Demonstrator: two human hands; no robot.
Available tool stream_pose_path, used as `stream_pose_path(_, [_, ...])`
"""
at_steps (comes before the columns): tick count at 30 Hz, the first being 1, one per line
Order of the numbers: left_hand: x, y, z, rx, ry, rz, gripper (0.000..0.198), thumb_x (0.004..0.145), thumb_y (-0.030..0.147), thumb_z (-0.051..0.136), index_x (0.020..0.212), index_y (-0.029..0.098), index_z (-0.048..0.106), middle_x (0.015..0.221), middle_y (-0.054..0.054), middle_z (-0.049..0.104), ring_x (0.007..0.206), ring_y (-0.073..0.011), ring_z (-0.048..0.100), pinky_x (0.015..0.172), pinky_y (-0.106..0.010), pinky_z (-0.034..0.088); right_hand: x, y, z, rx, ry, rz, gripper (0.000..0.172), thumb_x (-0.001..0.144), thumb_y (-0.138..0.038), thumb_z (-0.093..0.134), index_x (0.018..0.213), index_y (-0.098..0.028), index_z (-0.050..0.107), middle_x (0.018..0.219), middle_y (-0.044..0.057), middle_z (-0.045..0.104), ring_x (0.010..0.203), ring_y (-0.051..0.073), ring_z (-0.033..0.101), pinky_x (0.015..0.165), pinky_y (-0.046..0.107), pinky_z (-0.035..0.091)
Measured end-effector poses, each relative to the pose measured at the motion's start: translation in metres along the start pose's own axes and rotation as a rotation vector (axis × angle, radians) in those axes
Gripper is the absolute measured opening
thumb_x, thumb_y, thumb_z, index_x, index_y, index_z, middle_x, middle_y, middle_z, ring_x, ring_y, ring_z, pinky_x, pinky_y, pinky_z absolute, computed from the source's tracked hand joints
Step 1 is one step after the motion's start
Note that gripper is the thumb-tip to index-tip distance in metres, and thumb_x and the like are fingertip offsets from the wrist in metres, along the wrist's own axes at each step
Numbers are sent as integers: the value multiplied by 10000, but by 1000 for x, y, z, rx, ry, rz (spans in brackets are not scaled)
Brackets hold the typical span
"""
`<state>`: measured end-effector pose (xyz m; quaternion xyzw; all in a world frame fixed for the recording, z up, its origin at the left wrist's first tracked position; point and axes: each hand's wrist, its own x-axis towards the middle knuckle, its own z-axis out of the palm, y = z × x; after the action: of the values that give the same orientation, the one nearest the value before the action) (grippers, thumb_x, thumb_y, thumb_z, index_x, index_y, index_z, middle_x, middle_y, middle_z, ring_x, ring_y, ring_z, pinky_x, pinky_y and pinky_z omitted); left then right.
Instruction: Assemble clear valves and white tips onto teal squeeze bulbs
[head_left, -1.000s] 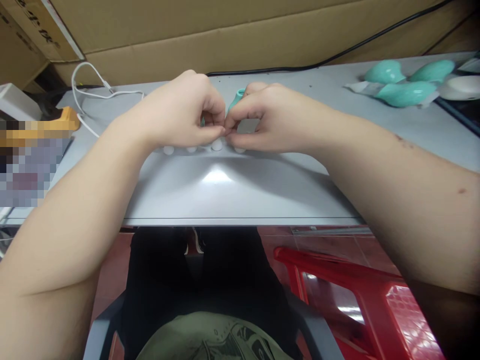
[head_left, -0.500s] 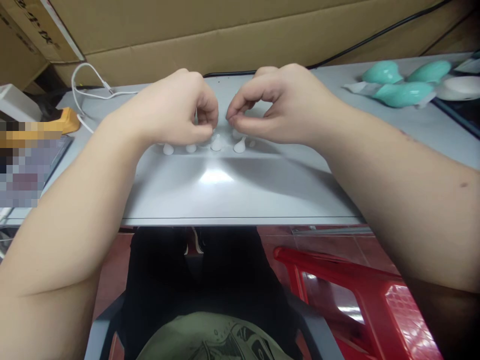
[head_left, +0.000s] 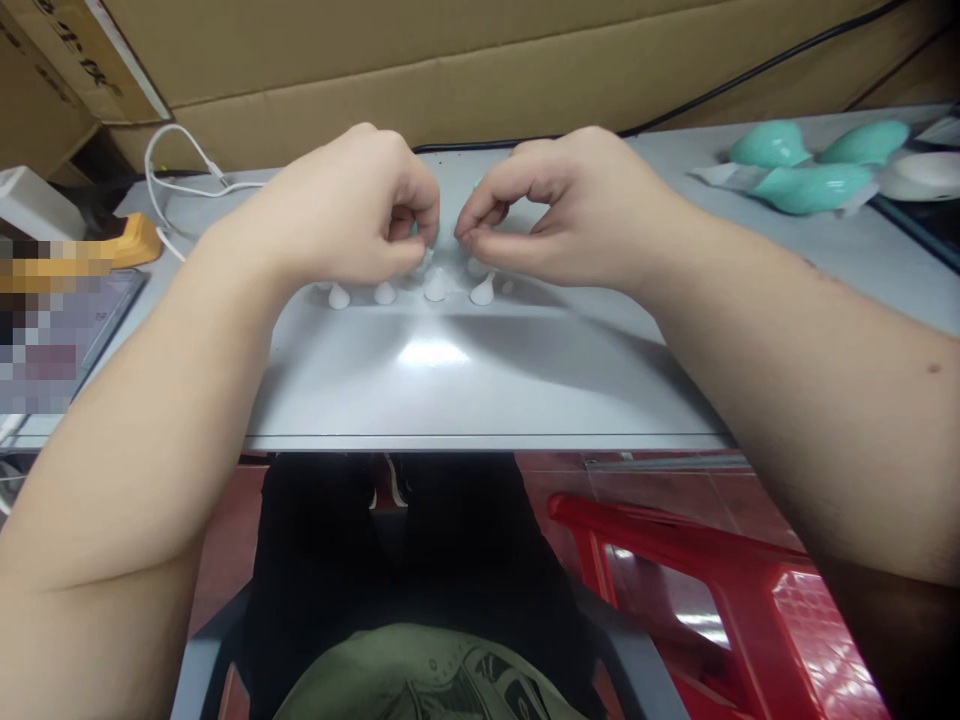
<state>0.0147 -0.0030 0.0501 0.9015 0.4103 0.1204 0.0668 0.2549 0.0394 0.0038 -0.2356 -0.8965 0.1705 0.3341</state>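
My left hand (head_left: 352, 215) and my right hand (head_left: 570, 210) rest close together on the grey table (head_left: 465, 390), their fingertips almost touching. Each hand is curled into a pinch of thumb and forefinger. What either pinch holds is hidden by the fingers. A row of small white cone-shaped pieces (head_left: 435, 287) stands on the table just below the fingertips, with the leftmost piece (head_left: 339, 296) under my left hand and the rightmost piece (head_left: 481, 290) under my right. A sliver of teal shows behind my right forefinger.
Several teal bulb-shaped parts (head_left: 806, 187) lie at the back right beside a white part (head_left: 922, 175). A white cable (head_left: 180, 185), an orange object (head_left: 135, 240) and a white box (head_left: 30, 205) sit at the left. Cardboard (head_left: 450, 70) backs the table. A red stool (head_left: 712, 580) stands below.
The teal piece that showed between my hands a second ago is now almost hidden. My right hand has lifted and drawn back a little, uncovering more of the white pieces.
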Motion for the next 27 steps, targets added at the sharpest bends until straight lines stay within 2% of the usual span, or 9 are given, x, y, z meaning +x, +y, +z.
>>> stream_pose_path(2, [0,-2,1,8,15,-1,252,760,231,579,875,227,803,687,8,666,632,-163,540,644,-354,424,0,1,0,-6,3,-10,176,769,-92,728,801,-258,776,790,-9,754,757,184,661,746,334,528])
stream_pose_path(6, [-3,-2,3,26,117,-10,270,798,225,529,850,226,793,737,-19,679,659,-180,536,643,-358,405,0,5,1,-22,28,-42,243,752,-48,736,806,-280,785,786,-31,753,739,177,680,729,322,548])
stream_pose_path(12, [-3,3,1,70,28,-85,269,805,226,569,931,246,805,723,-1,677,648,-193,569,656,-325,417,0,9,2,-14,34,-62,260,755,-34,765,806,-289,780,777,-49,750,721,176,688,706,318,562])
stream_pose_path(19, [-4,1,-1,75,129,-144,282,855,275,583,964,231,839,794,-45,732,695,-225,587,651,-370,431,0,10,3,-23,55,-69,252,771,-57,793,805,-306,789,765,-44,755,699,175,673,676,329,565])
stream_pose_path(21, [-6,1,-2,78,116,-146,260,845,312,624,963,232,842,776,-40,739,691,-216,572,666,-369,441,0,12,3,-29,66,-71,252,784,-60,784,815,-309,795,777,-38,760,707,178,674,682,338,565])
stream_pose_path(25, [-6,2,-4,75,-4,-135,270,845,377,656,984,265,858,745,-16,748,633,-206,589,675,-370,462,1,14,2,-29,60,-86,253,786,-62,790,825,-312,800,775,-47,757,697,169,659,668,331,549])
stream_pose_path(27, [-5,2,-3,83,-26,-126,269,856,422,664,987,285,855,764,-8,756,634,-210,607,664,-368,454,1,15,2,-30,52,-76,257,788,-55,793,829,-309,803,774,-52,756,698,163,653,676,324,541])
